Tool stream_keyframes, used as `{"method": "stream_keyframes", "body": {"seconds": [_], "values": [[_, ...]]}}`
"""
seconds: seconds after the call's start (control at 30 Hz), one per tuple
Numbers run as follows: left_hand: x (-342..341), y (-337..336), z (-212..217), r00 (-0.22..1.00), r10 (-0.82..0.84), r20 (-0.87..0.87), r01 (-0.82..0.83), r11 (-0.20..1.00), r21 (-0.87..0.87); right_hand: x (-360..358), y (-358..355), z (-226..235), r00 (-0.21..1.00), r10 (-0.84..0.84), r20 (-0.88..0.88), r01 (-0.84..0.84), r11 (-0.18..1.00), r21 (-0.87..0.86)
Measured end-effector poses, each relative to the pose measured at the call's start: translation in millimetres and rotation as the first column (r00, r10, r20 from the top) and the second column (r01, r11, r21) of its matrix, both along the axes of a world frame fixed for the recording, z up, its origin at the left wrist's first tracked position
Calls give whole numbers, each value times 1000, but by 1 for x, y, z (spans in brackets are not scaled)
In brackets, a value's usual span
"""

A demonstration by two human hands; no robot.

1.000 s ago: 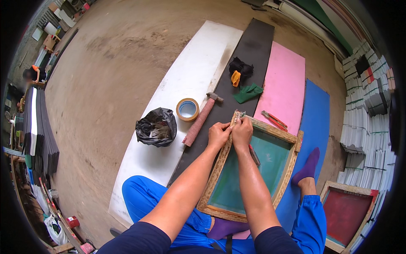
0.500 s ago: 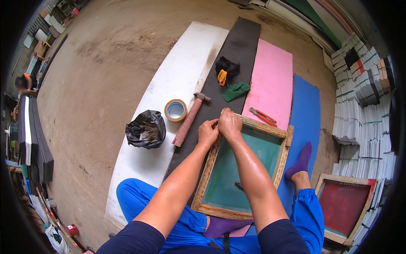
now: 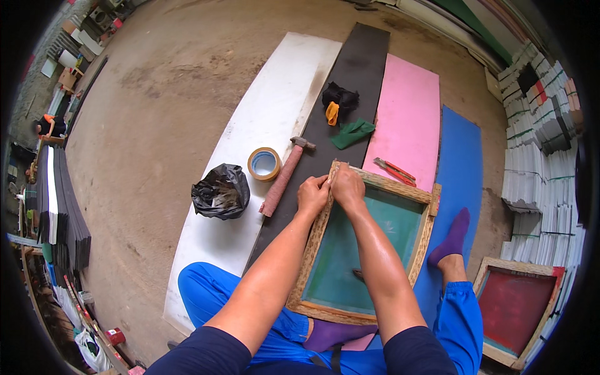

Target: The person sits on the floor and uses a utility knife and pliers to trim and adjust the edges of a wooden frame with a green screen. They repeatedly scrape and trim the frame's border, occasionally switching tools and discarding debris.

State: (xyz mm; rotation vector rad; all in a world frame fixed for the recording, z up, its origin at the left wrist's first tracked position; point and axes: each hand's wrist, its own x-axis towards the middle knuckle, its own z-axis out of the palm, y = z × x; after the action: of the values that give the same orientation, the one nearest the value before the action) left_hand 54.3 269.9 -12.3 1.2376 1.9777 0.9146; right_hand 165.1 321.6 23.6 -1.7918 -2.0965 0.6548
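Observation:
A wooden-framed screen with green mesh (image 3: 393,215) lies before me, its far left corner under my hands. My left hand (image 3: 314,195) is closed at the outer side of that corner, fingertips pinched against the wood. Right beside it, my right hand (image 3: 347,185) is curled closed over the corner. Whatever is between the fingers of either hand is hidden. A small dark object (image 3: 358,274) on the mesh is partly covered by my right forearm. Just beyond the frame rests a red utility knife (image 3: 395,172). To the left lies a hammer with a wrapped pinkish handle (image 3: 281,181).
A roll of brown tape (image 3: 264,164) and a black plastic bag (image 3: 220,191) stand on the white sheet (image 3: 275,94). Black, orange and green cloths (image 3: 353,133) lie on the black sheet. A red-mesh screen (image 3: 516,306) and stacked white sheets (image 3: 540,181) are at right.
The view has shifted slightly, moving the scene a little rightward. Both hands stay at the frame's corner, with the right hand's fingers slightly repositioned.

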Motion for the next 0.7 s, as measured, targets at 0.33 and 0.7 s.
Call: {"method": "stream_keyframes", "body": {"seconds": [0.33,0.7], "values": [[7,-4,-6,1000,31,4,-31,998,55,-1,-5,11,994,-97,54,89,987,134],[7,-2,-5,999,-2,-52,5,998,55,0,23,-2,987,32,156,-40,998,47]]}}
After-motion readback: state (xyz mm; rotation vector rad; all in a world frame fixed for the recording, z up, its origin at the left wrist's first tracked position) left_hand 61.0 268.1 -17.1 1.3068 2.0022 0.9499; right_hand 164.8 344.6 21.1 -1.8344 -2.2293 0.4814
